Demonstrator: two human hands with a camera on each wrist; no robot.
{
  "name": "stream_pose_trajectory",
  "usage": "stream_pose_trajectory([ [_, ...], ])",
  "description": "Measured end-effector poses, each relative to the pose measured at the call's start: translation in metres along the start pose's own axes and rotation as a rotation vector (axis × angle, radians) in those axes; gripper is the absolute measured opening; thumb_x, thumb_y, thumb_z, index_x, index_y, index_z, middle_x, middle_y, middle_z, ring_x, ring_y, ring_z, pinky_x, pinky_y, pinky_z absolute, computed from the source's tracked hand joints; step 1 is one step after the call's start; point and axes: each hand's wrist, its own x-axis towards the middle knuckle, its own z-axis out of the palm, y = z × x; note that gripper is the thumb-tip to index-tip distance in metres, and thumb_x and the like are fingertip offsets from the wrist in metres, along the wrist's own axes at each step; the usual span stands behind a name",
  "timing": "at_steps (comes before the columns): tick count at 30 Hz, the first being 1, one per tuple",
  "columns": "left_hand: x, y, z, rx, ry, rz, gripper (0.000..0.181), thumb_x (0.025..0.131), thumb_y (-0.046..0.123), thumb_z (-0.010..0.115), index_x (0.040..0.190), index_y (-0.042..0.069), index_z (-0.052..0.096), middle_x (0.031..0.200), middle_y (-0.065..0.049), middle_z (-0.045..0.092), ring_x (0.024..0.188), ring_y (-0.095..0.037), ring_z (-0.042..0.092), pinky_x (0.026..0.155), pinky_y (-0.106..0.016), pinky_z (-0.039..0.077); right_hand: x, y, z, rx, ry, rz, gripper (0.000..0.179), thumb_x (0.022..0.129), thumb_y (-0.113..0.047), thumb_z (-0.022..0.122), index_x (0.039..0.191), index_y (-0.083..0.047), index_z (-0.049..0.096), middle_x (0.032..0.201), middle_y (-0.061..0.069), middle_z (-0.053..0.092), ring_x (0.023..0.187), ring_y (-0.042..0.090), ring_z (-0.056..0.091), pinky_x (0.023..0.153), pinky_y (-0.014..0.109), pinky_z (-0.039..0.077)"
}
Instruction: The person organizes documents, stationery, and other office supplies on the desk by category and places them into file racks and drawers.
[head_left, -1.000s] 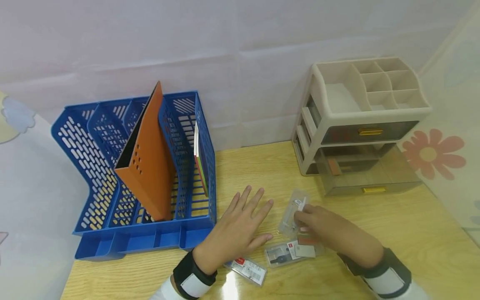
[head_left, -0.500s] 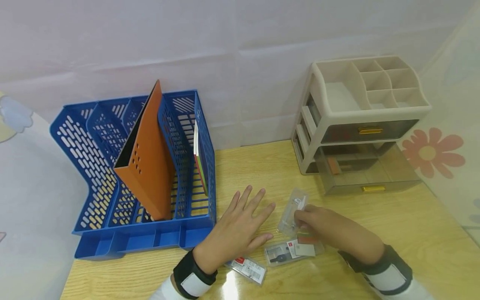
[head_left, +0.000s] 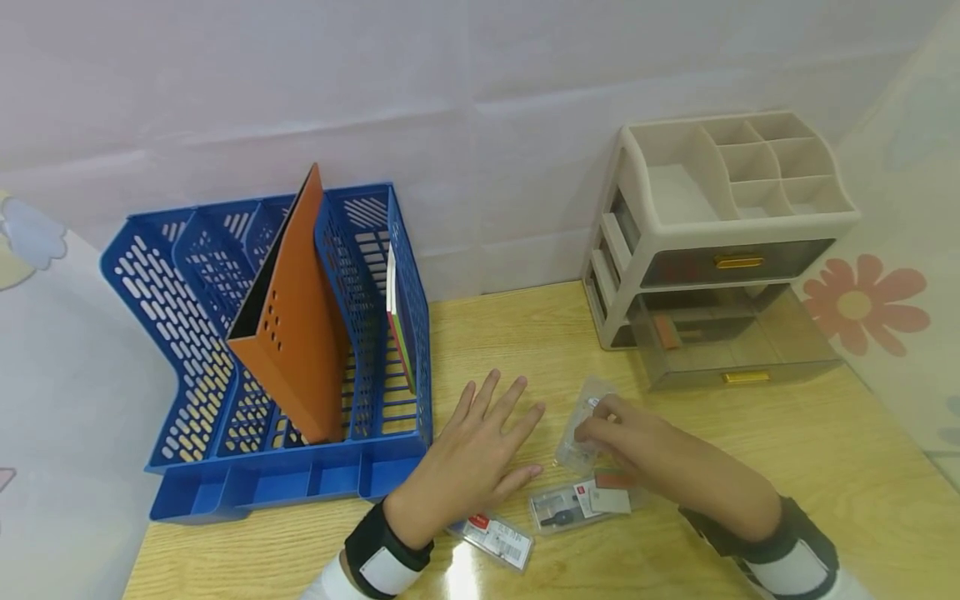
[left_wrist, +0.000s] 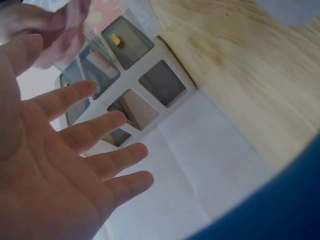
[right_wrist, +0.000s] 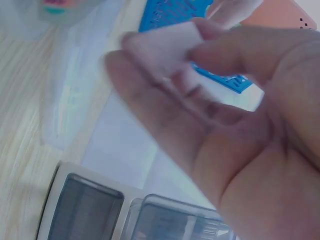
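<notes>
In the right wrist view my right hand (right_wrist: pixel 215 105) pinches a small, flat white rectangular piece (right_wrist: pixel 167 47) between thumb and fingers; it is blurred there and hidden by the hand in the head view. That hand (head_left: pixel 626 437) is over a clear plastic case (head_left: pixel 573 452) lying on the table. My left hand (head_left: pixel 468 458) spreads its fingers to the left of the case, holding nothing. Closer to me lies another clear case (head_left: pixel 557 508) with a dark tool inside, a small whitish block (head_left: pixel 610 501) and a reddish block (head_left: pixel 615 479) at its right end.
A labelled flat case (head_left: pixel 495 542) lies below my left hand. On the left stands a blue file rack (head_left: pixel 367 458) holding an orange folder (head_left: pixel 300 350) and thin booklets (head_left: pixel 401 325). A cream drawer organizer (head_left: pixel 637 183) stands back right, its clear lower drawer (head_left: pixel 742 362) pulled out.
My right hand has shifted slightly left and turned, with its fingers raised over the clear case. The left hand has hardly moved.
</notes>
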Motion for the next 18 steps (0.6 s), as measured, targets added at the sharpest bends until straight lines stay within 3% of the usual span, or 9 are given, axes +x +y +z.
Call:
stream_pose_trajectory([
  [2, 0.000, 0.000, 0.000, -0.001, -0.001, -0.003, 0.067, 0.103, 0.061, 0.050, 0.158, 0.023, 0.044, 0.167, -0.015, 0.033, 0.155, -0.045, 0.026, 0.121, -0.062, 0.032, 0.002, -0.001, -0.001, 0.011, 0.052, -0.041, 0.033, 0.085, -0.015, 0.084, 0.114, -0.015, 0.067, 0.103, -0.002, 0.059, 0.084, 0.005, 0.059, 0.071, 0.017, 0.057],
  [4, 0.000, 0.000, 0.000, 0.000, -0.003, -0.005, 0.067, 0.102, 0.061, 0.051, 0.158, 0.022, 0.044, 0.168, -0.014, 0.033, 0.155, -0.045, 0.025, 0.121, -0.063, 0.032, 0.003, -0.001, -0.003, 0.014, 0.093, -0.062, 0.015, 0.101, -0.022, 0.066, 0.114, -0.015, 0.068, 0.106, -0.003, 0.060, 0.086, 0.007, 0.061, 0.075, 0.017, 0.057],
  [7, 0.000, -0.001, 0.000, -0.003, -0.011, -0.009, 0.068, 0.103, 0.061, 0.050, 0.158, 0.022, 0.044, 0.168, -0.013, 0.032, 0.155, -0.045, 0.024, 0.121, -0.063, 0.031, 0.004, -0.002, -0.005, 0.019, 0.121, -0.070, 0.035, 0.111, -0.031, 0.038, 0.115, -0.015, 0.068, 0.115, -0.002, 0.063, 0.095, 0.012, 0.066, 0.086, 0.018, 0.057],
  [10, 0.000, -0.001, 0.000, -0.010, -0.019, -0.013, 0.068, 0.103, 0.061, 0.049, 0.157, 0.021, 0.045, 0.169, -0.011, 0.031, 0.156, -0.045, 0.022, 0.122, -0.063, 0.029, 0.005, -0.003, -0.007, 0.026, 0.129, -0.066, 0.024, 0.111, -0.017, 0.046, 0.117, -0.012, 0.069, 0.121, 0.000, 0.065, 0.106, 0.018, 0.068, 0.096, 0.019, 0.054],
  [12, 0.000, -0.001, 0.000, -0.012, -0.021, -0.014, 0.068, 0.103, 0.061, 0.049, 0.157, 0.020, 0.045, 0.169, -0.011, 0.031, 0.156, -0.045, 0.022, 0.122, -0.063, 0.029, 0.006, -0.004, -0.008, 0.032, 0.131, -0.057, 0.019, 0.104, -0.004, 0.056, 0.118, -0.010, 0.069, 0.123, 0.001, 0.066, 0.109, 0.020, 0.067, 0.100, 0.018, 0.052],
  [15, 0.000, -0.001, 0.000, -0.006, -0.022, -0.015, 0.068, 0.103, 0.061, 0.050, 0.156, 0.019, 0.047, 0.169, -0.010, 0.031, 0.156, -0.045, 0.022, 0.122, -0.063, 0.029, 0.006, -0.005, -0.009, 0.048, 0.138, -0.038, 0.031, 0.092, 0.009, 0.064, 0.118, -0.008, 0.070, 0.122, 0.003, 0.067, 0.111, 0.021, 0.067, 0.104, 0.014, 0.048],
  [18, 0.000, -0.001, 0.000, 0.002, -0.019, -0.015, 0.068, 0.102, 0.061, 0.051, 0.155, 0.019, 0.048, 0.169, -0.009, 0.032, 0.156, -0.045, 0.023, 0.122, -0.063, 0.029, 0.006, -0.007, -0.012, 0.059, 0.137, -0.008, 0.038, 0.088, 0.012, 0.067, 0.120, -0.007, 0.070, 0.124, 0.003, 0.066, 0.114, 0.022, 0.066, 0.107, 0.009, 0.041],
])
